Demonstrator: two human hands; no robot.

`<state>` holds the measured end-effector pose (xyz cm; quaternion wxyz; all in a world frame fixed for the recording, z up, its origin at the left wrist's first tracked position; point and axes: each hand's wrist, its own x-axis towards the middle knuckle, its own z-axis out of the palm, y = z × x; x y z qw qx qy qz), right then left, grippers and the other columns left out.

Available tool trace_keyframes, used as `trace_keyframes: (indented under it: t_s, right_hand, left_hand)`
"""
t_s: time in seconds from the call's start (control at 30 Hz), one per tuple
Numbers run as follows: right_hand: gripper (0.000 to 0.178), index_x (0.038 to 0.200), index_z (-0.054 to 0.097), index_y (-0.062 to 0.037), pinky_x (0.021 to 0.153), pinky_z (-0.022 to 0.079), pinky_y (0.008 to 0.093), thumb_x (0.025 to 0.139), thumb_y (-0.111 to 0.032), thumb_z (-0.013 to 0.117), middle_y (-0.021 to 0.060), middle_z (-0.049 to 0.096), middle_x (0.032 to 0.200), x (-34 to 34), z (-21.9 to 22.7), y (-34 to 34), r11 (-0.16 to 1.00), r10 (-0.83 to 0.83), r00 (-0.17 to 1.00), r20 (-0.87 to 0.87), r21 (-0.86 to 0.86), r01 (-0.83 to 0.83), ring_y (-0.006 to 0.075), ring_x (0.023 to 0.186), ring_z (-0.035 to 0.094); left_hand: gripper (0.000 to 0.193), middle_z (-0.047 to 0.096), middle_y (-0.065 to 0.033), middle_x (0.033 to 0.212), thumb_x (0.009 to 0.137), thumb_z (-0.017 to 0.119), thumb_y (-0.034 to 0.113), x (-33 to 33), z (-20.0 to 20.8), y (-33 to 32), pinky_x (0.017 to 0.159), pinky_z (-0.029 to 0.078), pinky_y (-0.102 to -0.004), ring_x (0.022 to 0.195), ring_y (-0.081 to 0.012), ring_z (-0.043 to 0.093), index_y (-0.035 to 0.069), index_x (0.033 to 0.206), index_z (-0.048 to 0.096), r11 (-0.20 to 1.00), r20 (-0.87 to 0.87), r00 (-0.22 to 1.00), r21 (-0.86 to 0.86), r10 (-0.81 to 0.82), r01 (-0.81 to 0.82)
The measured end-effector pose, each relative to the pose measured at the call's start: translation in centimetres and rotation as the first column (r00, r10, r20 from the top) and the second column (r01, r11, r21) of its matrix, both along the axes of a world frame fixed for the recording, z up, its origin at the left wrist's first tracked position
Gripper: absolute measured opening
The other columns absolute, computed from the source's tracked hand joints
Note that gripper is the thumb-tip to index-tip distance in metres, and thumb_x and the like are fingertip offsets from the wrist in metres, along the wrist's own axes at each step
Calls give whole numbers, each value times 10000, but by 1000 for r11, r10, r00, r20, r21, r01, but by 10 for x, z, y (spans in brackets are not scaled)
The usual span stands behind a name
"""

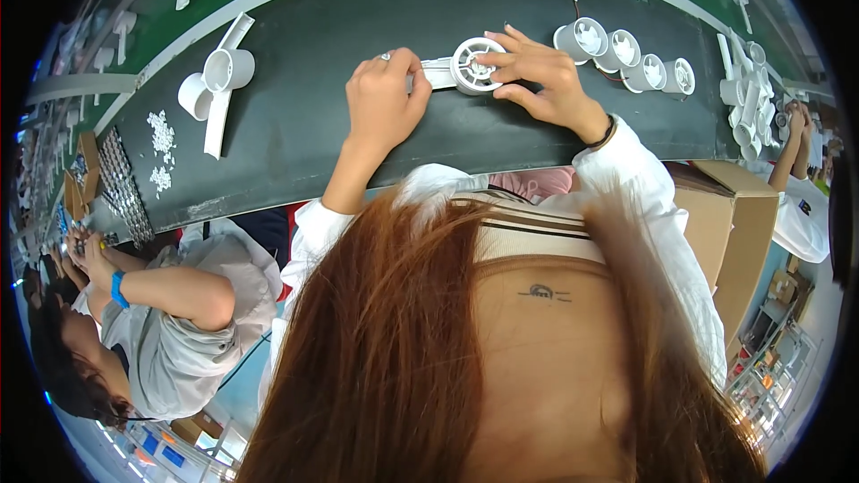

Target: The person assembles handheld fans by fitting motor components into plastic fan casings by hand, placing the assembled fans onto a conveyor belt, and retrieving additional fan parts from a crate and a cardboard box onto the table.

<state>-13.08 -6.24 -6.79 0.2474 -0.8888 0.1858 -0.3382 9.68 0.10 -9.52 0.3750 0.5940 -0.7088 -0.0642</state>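
Gripping the housing by its handle, the left hand has its fingers curled in and its thumb along the near side, probably so the round end stays steady. The right hand is spread over that end: fingertips touch the ring on its face, and the thumb sits low by the near edge. Whether that thumb presses or only rests, I cannot tell. The housing is at the middle of the dark table, handle toward the left, ring facing up, which suits fingers working on its face from the right.

To the right, 4 white cups stand in a slanting row, their open ends showing white parts inside and a few red wires beside them; lined up like that, each looks easy to pick out singly. To the left, 2 more housings lie together, handles angled apart, within likely reach of the left hand. Small white bits are scattered in loose heaps nearer the table's left end, perhaps so they can be pinched up individually. Farther right, white housings are heaped in a pile.
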Motion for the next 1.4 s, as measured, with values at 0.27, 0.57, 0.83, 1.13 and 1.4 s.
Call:
trace_keyframes:
  t_s: [0.27, 0.57, 0.83, 1.13, 1.4]
  right_hand:
    - [117, 783, 673, -49, 1092, 142, 581, 806, -164, 666, 71, 661, 1110, -7, -9, 19, 986, -168, 985, 34, 23, 168, 361, 1272, 432]
    - [185, 880, 672, -35, 952, 463, 408, 702, -44, 722, 130, 631, 1135, -12, 24, 41, 914, -290, 940, 179, -241, 328, 297, 1095, 589]
    - [361, 1017, 627, -9, 891, 484, 381, 673, -16, 735, 184, 596, 1168, -45, 35, 34, 748, -582, 764, 278, -186, 637, 342, 1076, 586]
    - [754, 1342, 410, -68, 1009, 366, 402, 682, -123, 769, 209, 350, 1422, -61, 16, 25, 683, -718, 682, -135, 46, 729, 393, 1265, 392]
    - [581, 1258, 509, -82, 896, 456, 387, 707, -19, 684, 184, 527, 1254, -68, 1, 7, 678, -735, 652, -186, -169, 716, 363, 1100, 541]
  left_hand:
    - [42, 604, -137, 678, 755, 606, 81, 17, 16, 9, 572, 467, -397, 626, -337, 606, 53, 769, 578, 971, 35, 974, 95, -223, 219]
    - [97, 633, -152, 725, 799, 584, 164, 31, -2, -61, 631, 489, -436, 693, -358, 631, 69, 806, 596, 992, -47, 993, -62, 107, -109]
    - [203, 641, -190, 868, 808, 577, 192, 65, -2, -282, 676, 499, -505, 788, -398, 631, 12, 902, 588, 705, -106, 699, 26, 707, -709]
    - [618, 366, -256, 1306, 726, 692, 199, 78, 26, -229, 984, 279, -512, 1212, -417, 321, 19, 1251, 419, 765, -129, 784, -173, 607, -621]
    - [807, 505, -202, 1265, 500, 844, 274, 167, 79, -14, 956, 293, -500, 1200, -397, 370, 189, 1242, 538, 783, 563, 737, 233, 375, -576]
